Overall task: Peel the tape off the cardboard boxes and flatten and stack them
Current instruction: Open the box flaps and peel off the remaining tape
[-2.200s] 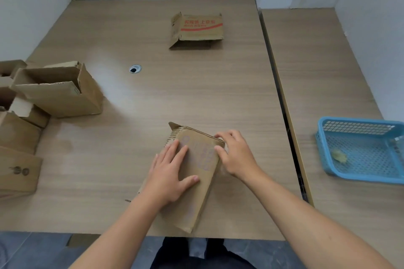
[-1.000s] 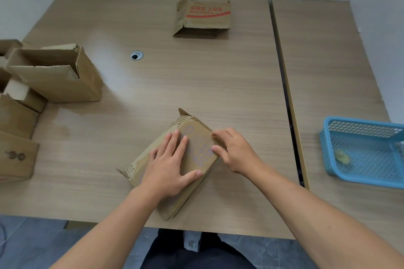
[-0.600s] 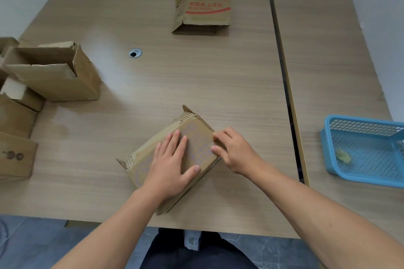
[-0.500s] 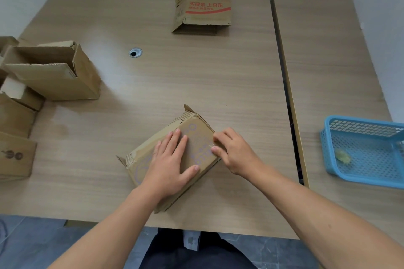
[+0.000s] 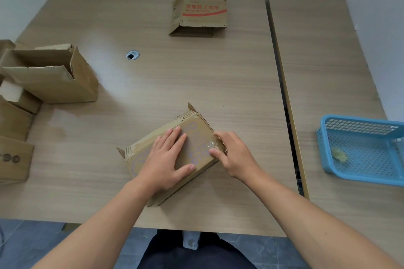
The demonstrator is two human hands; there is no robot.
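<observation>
Pinching the tape [image 5: 212,145] with my right hand [image 5: 236,157], left hand [image 5: 166,159] flat on the box [image 5: 196,130]; next probably peel slowly.

Taped brown cardboard box [image 5: 196,137] sits at wooden table's [image 5: 196,76] front; flattened red-printed box [image 5: 201,15] behind; open cardboard boxes [image 5: 50,76] left; blue plastic basket [image 5: 358,119] right.

Red "上京东" on the far flattened box [image 5: 203,12]
</observation>
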